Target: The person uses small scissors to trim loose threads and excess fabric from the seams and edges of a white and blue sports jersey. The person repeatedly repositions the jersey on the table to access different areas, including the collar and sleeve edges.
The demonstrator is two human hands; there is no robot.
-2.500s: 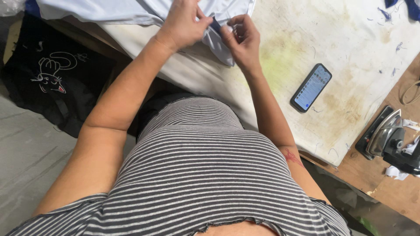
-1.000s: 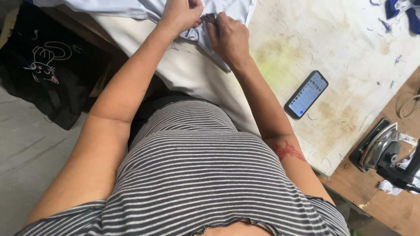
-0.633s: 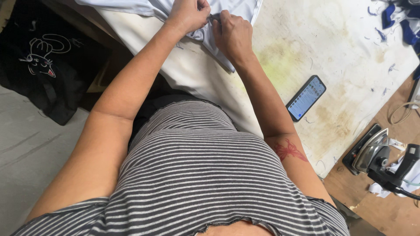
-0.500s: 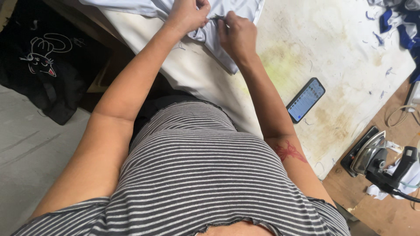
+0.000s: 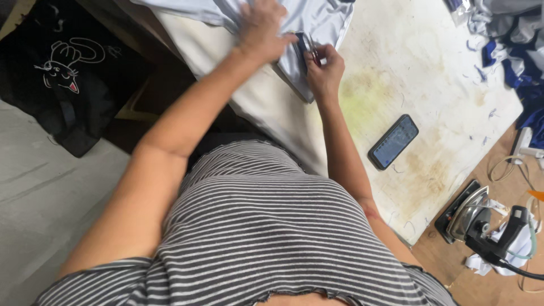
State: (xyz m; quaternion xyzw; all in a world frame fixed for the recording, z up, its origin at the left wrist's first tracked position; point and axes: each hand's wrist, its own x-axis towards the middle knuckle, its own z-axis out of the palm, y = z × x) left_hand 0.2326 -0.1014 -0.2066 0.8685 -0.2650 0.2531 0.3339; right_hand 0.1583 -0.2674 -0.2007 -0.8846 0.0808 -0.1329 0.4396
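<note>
Left hand (image 5: 262, 28) pins pale garment (image 5: 323, 22), right hand (image 5: 324, 67) grips small snips (image 5: 310, 42); risk: fabric bunches near blades, nicking cloth or fingers.

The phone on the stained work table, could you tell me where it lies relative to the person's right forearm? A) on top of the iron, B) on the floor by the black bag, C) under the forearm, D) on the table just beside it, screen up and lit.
D: the phone lies flat on the stained table, screen up and lit, apart from the forearm and short of the iron.
</note>
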